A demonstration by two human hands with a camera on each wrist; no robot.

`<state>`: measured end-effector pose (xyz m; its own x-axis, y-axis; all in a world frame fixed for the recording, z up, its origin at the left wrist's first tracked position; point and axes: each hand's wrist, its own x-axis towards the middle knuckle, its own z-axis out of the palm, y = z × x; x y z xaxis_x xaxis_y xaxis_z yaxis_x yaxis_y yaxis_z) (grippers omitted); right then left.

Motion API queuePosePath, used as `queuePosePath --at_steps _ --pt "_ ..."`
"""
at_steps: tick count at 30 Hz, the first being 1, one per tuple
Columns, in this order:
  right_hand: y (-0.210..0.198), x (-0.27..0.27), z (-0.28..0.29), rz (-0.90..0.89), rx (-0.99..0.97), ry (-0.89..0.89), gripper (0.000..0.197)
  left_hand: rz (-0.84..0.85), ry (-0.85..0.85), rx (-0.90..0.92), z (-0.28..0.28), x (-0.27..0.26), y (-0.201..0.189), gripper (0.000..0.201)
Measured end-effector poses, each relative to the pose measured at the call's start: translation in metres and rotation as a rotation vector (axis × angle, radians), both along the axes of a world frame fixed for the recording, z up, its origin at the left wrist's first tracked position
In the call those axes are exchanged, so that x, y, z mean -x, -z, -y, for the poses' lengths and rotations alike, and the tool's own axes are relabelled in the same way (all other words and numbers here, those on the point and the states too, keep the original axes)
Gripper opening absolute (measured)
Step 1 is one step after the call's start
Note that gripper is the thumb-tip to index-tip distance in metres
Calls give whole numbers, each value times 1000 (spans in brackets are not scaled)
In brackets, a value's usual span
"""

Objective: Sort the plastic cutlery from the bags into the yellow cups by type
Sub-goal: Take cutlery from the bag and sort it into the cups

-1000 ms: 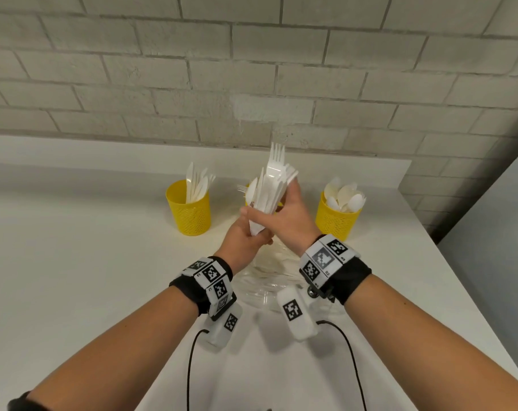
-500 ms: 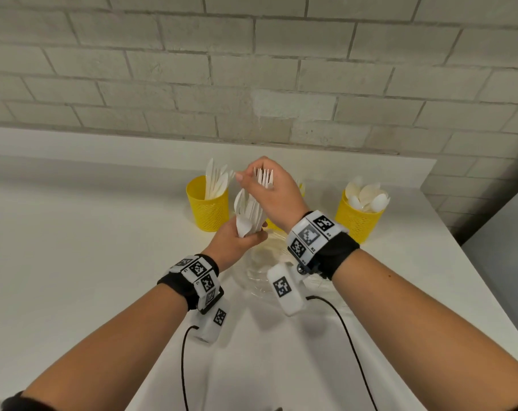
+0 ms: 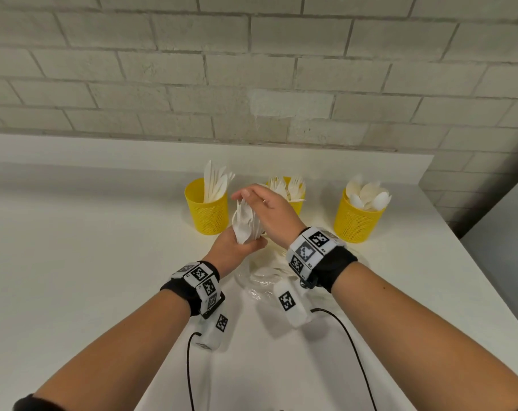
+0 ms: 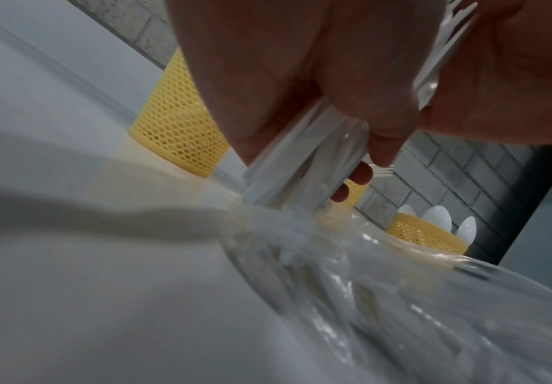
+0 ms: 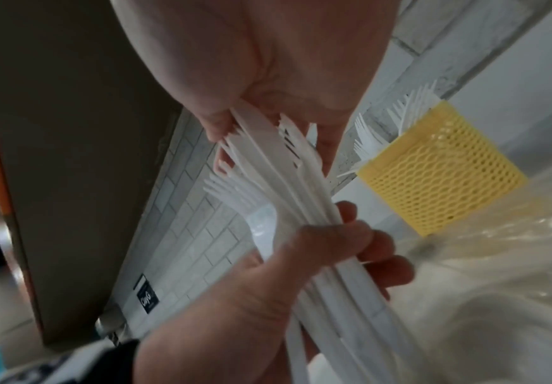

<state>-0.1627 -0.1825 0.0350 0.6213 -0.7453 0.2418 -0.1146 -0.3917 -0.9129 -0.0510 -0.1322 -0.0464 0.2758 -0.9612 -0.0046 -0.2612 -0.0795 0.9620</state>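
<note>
A: What is held, and by which hand?

B: A bundle of white plastic cutlery [image 3: 245,225], forks and knives mixed, is gripped by its handles in the left hand [image 3: 232,252], with fingers and thumb curled round it. The bundle is held upright above the white table [image 3: 73,262], just in front of the three yellow mesh cups.

A: And the right hand?

B: The right hand [image 3: 269,215] is placed over the top ends of the bundle. In the right wrist view its fingertips [image 5: 215,124] are seen closed on the tips of several pieces, so a pinch is made there.

A: How are the cups filled?

B: White plastic knives are stood in the left yellow mesh cup [image 3: 205,212]. White forks are seen in the middle yellow mesh cup [image 3: 293,200], which is partly hidden behind the right hand. White spoons are held in the right yellow mesh cup [image 3: 357,222].

A: Where is the bag?

B: A clear crumpled plastic bag [image 3: 263,280] is laid on the table below the hands, between the two wrists, with more white pieces seen inside. How many are left cannot be told.
</note>
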Motion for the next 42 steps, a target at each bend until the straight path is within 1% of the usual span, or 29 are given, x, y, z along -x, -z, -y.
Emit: queuePosePath --at_steps 2,4,6,8,10,12,15,17,19,21,24,26,27,29,31,33,36,39,40,42 --pt "2 1 3 -75 52 -7 32 19 32 2 0 0 -2 20" --pt "-3 1 7 -104 87 -5 32 19 45 16 -1 1 -6 16" --pt "-10 1 12 -31 69 70 30 -34 31 47 0 1 -13 11" --pt "-16 2 16 62 42 205 26 -98 29 83 1 1 -24 2" --pt "-19 4 15 99 47 289 25 -147 31 110 2 -1 -33 4" --pt "-18 4 12 99 47 267 31 -185 35 115 2 -2 -40 5" --pt "-14 -2 7 139 -32 201 37 -216 47 110 2 -2 -47 19" --pt "-15 -4 9 205 -108 238 31 -240 50 114 1 -1 -49 18" --pt "-16 -3 12 249 -145 269 24 -235 54 123 0 0 -50 16" --pt "-17 -3 13 252 -135 277 20 -214 50 138 -1 0 -53 15" --pt "-18 -5 17 223 -99 301 12 -227 28 154 -3 0 -57 16" --pt "-18 -5 20 218 -150 311 9 -226 18 161 -4 -1 -58 20" --pt "-18 -5 19 237 -200 287 8 -225 22 163 -4 -2 -59 21" --pt "-14 -6 16 237 -243 224 17 -235 49 174 -4 -3 -62 16" --pt "-10 -9 12 189 -220 201 26 -247 71 176 -5 -5 -63 13" --pt "-9 -10 10 174 -209 203 27 -249 74 172 -5 -7 -62 18" --pt "-8 -14 12 167 -227 168 22 -261 50 166 -8 -13 -59 26" --pt "-8 -20 12 120 -207 143 12 -290 0 141 -12 -20 -58 26" --pt "-8 -23 14 103 -183 157 9 -317 -11 136 -13 -23 -58 25" --pt "-12 -31 25 80 -118 226 9 -363 -41 131 -13 -35 -59 26"
